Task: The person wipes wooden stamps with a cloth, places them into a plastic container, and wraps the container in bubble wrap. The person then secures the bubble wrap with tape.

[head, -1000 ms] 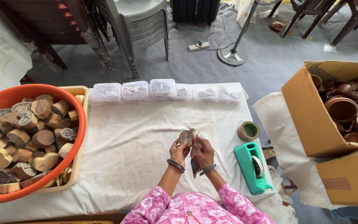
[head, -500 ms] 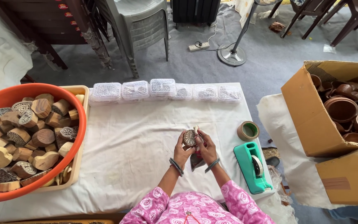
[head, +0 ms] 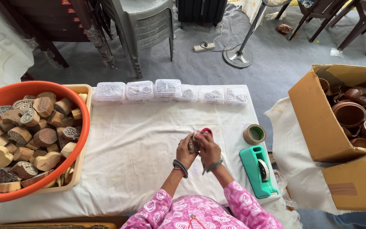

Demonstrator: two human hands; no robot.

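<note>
A person in a pink floral top holds a small round carved wooden printing block above the white cloth-covered surface, just left of the teal tape dispenser. The left hand has its grip closed around the block's edge, carved face turned up; the right hand presses in from the other side, its fingers closed on the block and on what appears to be a scrap of red material, though the hands hide most of it. Both hands meet in mid-air, so the likeliest slip is the block twisting out of the pinch and dropping onto the cloth, where it could roll toward the dispenser or off the near edge. The brown roll of packing tape, just beyond the dispenser, lies close to the right elbow's sweep and could be knocked toward the open cardboard box of brown clay pots, to the dispenser's right. Far to the dispenser's left, the orange plastic tub heaped with carved wooden blocks is piled above its rim; a jolt to the surface could spill them. A row of clear plastic lidded boxes lines the far edge.
</note>
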